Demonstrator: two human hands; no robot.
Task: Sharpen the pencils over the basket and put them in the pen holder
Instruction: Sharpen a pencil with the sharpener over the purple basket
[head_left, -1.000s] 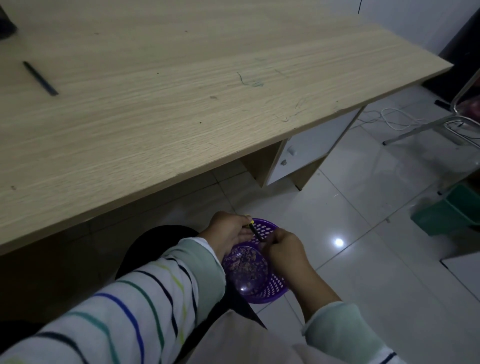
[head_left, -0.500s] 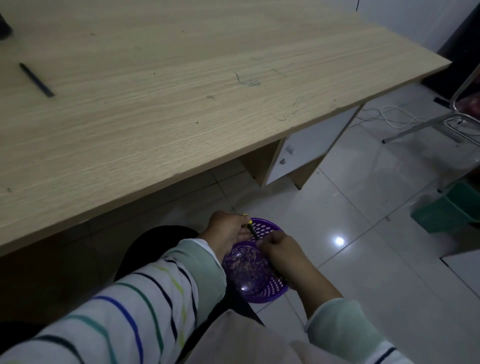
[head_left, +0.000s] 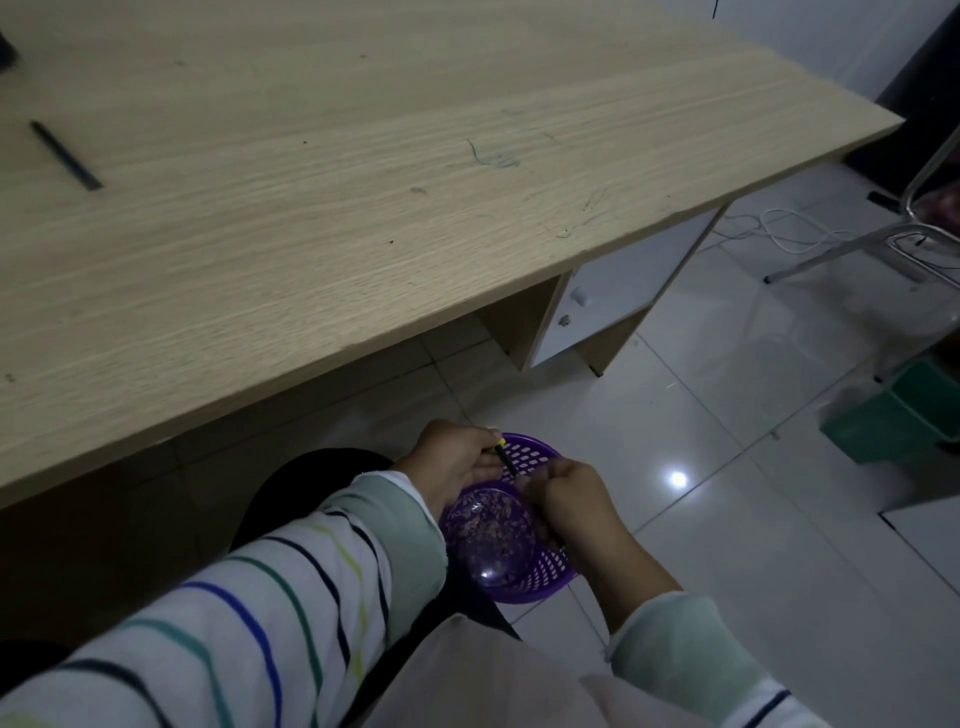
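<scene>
Currently the sharpening step is going on, judging by the shavings lying in the basket. At ten o'clock a spare dark pencil (head_left: 65, 155) is lying on the desk (head_left: 363, 218), well apart from the hands. At six o'clock, below the desk's near edge, the left hand (head_left: 457, 462) is gripping a yellow-ended pencil (head_left: 505, 460) by its upper part, slanting it down over the purple basket (head_left: 540, 577). Just beside it, the right hand (head_left: 571, 501) is clenching round the pencil's lower end, probably on a sharpener, which is hiding inside the fingers. The pen holder is not showing clearly anywhere. The next move is likely calling for raising the pencil to the desk; its edge is overhanging just beyond the hands, so they are needing to rise on the near side of it. Open tiled floor is lying toward four o'clock, with a green bin (head_left: 904, 415) sitting well clear at three.
</scene>
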